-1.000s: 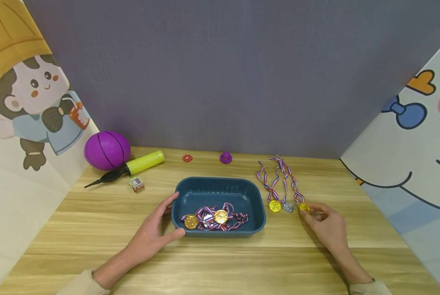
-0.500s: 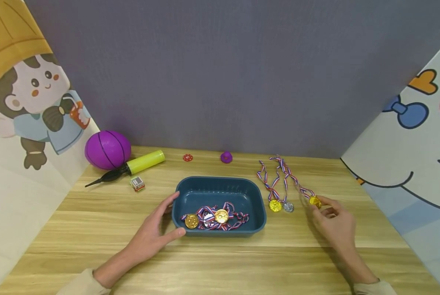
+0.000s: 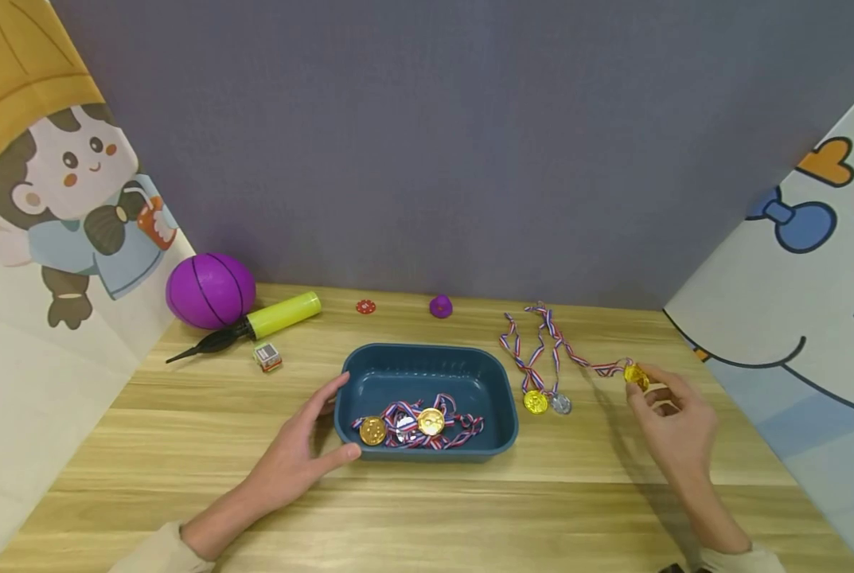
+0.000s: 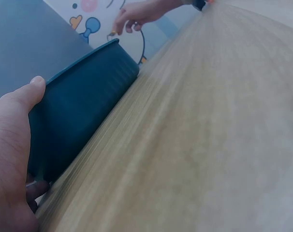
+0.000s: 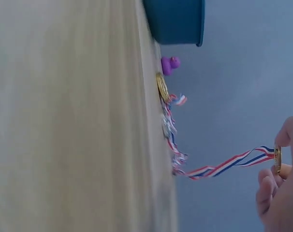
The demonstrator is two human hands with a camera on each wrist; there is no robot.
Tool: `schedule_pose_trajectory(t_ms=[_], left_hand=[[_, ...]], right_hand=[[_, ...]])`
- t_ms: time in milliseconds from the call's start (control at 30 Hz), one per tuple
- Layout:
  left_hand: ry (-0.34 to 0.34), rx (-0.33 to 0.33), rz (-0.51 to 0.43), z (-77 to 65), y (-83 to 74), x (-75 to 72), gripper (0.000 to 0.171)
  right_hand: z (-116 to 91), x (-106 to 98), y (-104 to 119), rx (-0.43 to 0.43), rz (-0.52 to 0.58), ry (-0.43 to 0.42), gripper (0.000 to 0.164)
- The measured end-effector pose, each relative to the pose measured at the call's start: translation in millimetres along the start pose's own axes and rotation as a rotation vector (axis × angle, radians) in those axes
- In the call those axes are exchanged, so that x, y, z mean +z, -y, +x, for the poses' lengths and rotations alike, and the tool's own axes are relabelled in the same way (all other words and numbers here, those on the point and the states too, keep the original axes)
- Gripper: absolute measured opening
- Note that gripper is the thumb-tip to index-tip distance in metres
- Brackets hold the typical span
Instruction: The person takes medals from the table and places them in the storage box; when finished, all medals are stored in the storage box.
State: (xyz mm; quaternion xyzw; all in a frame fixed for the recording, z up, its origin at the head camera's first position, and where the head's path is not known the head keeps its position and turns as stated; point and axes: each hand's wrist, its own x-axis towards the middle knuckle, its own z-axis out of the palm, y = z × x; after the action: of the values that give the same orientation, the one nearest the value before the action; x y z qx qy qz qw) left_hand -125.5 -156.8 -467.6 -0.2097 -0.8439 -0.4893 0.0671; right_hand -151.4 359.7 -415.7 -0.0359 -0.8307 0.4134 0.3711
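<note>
One gold medal (image 3: 637, 377) is being pinched between the thumb and fingers of the right hand (image 3: 677, 422), at the right of the scene, and is being held above the tabletop (image 3: 469, 509). By this raised hold its striped ribbon (image 3: 604, 369) is being strung out leftward and down towards the neighbouring ribbons (image 3: 530, 377), perhaps so that the strands are being set apart; whether it is being snagged among them cannot be told. Meanwhile the left hand (image 3: 294, 454) is being spread about the near left corner of the blue bin (image 3: 427, 374), with the thumb being laid against the near side and the fingers against the left end. Since its base is being borne by the tabletop, the bin is presumably being steadied rather than carried. Inside, towards the near wall, a tangled heap of medals (image 3: 430, 422) is being contained. Between bin and right hand, a second gold medal (image 3: 536, 402) and a silver medal (image 3: 561, 404) are being presented side by side, discs nearest, probably for easier reach. Well apart, at the far left, the purple ball (image 3: 210, 290) and yellow pump (image 3: 283, 316) are not being touched by either hand.
</note>
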Motion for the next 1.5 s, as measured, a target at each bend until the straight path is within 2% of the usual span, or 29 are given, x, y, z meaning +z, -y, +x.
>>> schedule_pose_trajectory(t_ms=[233,567,800,1033,1167,1333,1500], left_hand=[[0.000,-0.003,0.001,-0.7,0.1,0.0,0.101],[0.005,-0.004,-0.009,-0.4,0.4,0.0,0.100],[0.003,0.001,-0.010,-0.6,1.9,0.4,0.100],[0.005,0.001,-0.014,-0.8,2.6,0.1,0.100],[0.004,0.002,-0.014,-0.8,2.6,-0.1,0.100],[0.006,-0.007,-0.022,-0.9,1.9,-0.4,0.100],[0.009,0.000,-0.018,-0.6,1.3,-0.5,0.100]], right_hand=[[9.6,1.4,7.8,-0.058,0.002,-0.031,0.032],[21.5,0.4,21.9,-0.131,0.063,-0.044,0.032],[23.2,0.6,28.1,-0.114,0.070,-0.048,0.033],[19.1,3.2,36.3,-0.102,0.193,0.009,0.033],[18.9,6.6,38.2,-0.047,0.258,0.043,0.031],[20.8,9.2,37.1,0.021,0.373,0.043,0.031],[23.2,10.8,37.1,0.033,0.450,0.041,0.031]])
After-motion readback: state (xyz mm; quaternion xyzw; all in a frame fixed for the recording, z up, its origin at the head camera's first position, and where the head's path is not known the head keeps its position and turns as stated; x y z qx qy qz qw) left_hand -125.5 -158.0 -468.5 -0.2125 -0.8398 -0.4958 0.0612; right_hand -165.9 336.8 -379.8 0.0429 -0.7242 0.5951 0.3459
